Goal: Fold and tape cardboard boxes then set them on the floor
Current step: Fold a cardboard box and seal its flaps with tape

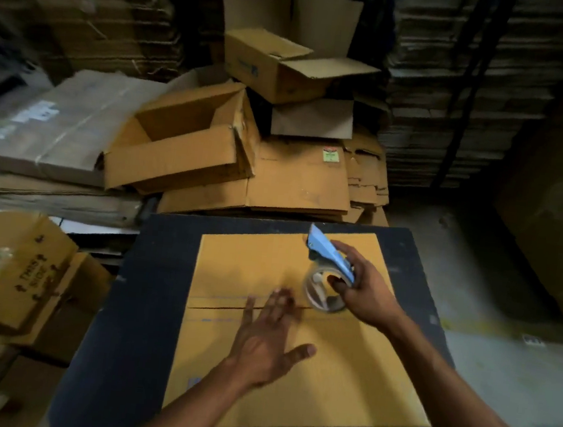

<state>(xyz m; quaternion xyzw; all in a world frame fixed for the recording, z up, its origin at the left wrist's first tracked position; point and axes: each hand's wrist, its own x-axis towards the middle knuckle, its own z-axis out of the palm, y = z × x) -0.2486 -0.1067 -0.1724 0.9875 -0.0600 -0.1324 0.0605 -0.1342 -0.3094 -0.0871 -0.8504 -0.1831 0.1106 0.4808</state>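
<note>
A flat-sided cardboard box [299, 335], smooth tan corrugated board, lies on a dark, matte table [149, 286], covering most of the top and reaching close to its near edge. The two closed flaps meet in a thin seam [223, 307] running left to right across the upper face. The left hand [268, 336] rests palm down on the box, fingers straight and spread, fingertips at the seam; motion blur softens their outline. The right hand [365, 293] is curled around the blue handle of a tape dispenser [327, 273], whose clear roll of tape sits just above the seam toward the table's far right corner; whether the tape touches the board cannot be made out. Both forearms enter from the bottom edge, cut off there. Beyond the table's far edge, open cartons [191, 139] and flattened sheets lie heaped, backed by dim stacks of corrugated board [455, 102]. A printed box [19, 274] stands left, its lettering partly blurred.
</note>
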